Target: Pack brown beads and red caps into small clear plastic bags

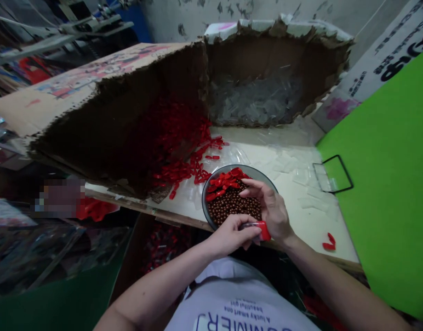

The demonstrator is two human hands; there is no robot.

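Observation:
My left hand [232, 233] is closed around a small clear plastic container with a red cap [265, 231], held at the near edge of the bowl. My right hand [274, 212] is over the bowl's right side, its fingers curved and apart; its palm is close to the red cap, and whether they touch I cannot tell. The round grey bowl [263, 176] holds many shiny brown beads [228, 205]. Red plastic caps [225, 182] lie on the beads toward the back of the bowl.
A torn cardboard box [70, 76] spills red caps [177, 128] onto the white table [294, 214]. Clear plastic pieces [256, 99] fill another box behind. At right are a green panel [394, 184], a black wire frame [345, 172] and loose red pieces [329, 243].

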